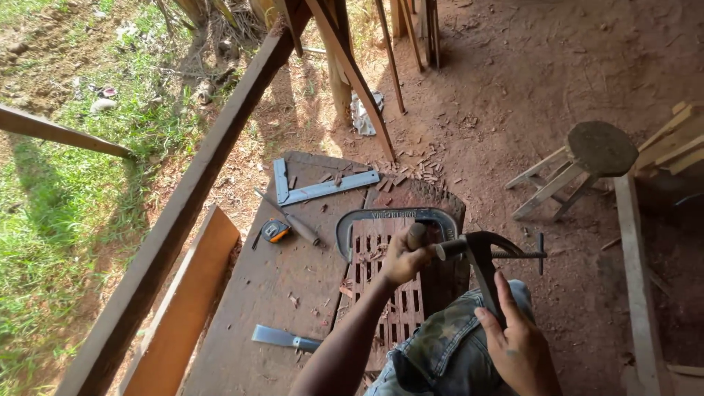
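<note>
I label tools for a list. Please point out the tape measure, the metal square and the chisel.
tape measure [276, 231], head view, on its orange case.
metal square [323, 189], head view, on its long arm.
chisel [273, 336], head view, on its flat blade.

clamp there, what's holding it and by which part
Both hands. The left hand grips the wooden handle at one end of the dark metal clamp; the right hand holds the lower part of its frame.

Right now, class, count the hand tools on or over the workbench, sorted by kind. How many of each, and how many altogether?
Clamp, in both hands: 1
Steel square: 1
Tape measure: 1
Chisel near the tape measure: 1
Wide chisel at the bench's near end: 1
Total: 5

The left hand grips the clamp's handle; the right hand holds its frame.
</note>
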